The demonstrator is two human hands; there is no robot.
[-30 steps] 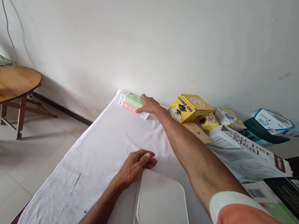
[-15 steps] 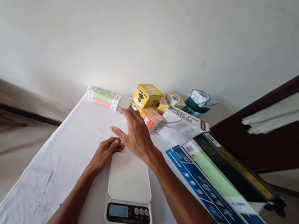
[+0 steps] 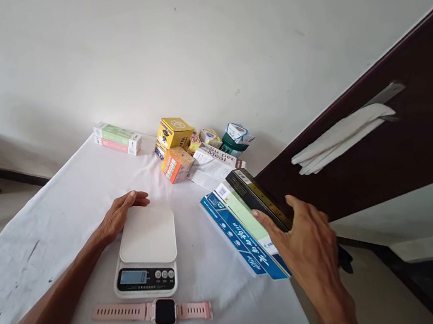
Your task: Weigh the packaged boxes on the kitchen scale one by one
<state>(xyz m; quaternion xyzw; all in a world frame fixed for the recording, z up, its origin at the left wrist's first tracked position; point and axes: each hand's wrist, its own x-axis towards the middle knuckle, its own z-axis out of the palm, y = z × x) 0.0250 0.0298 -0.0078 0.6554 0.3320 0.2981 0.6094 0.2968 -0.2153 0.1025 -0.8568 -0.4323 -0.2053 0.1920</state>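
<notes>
On the table lies a white digital kitchen scale [image 3: 146,237] with a lit display and a bare platform. My left hand [image 3: 123,213] rests against the scale's far left edge, fingers stretched out and holding nothing. Over at the table's right side, my right hand [image 3: 306,241] reaches across the near end of a black and gold box [image 3: 258,196]. Its thumb and fingers are spread on either side of that box; whether they touch it I cannot tell. Beside it lie a pale green box [image 3: 243,210] and a blue box [image 3: 234,242] with white lettering.
A pink-strapped smartwatch [image 3: 164,311] lies in front of the scale. Along the wall stand green and pink boxes [image 3: 117,138], a yellow box [image 3: 174,133], an orange box [image 3: 176,164] and a teal and white carton [image 3: 236,137]. A white cloth [image 3: 341,138] hangs at right.
My right hand has moved from beyond the scale, near the orange box, rightward and nearer to the black and gold box. My left hand stays at the scale. The view has shifted.
</notes>
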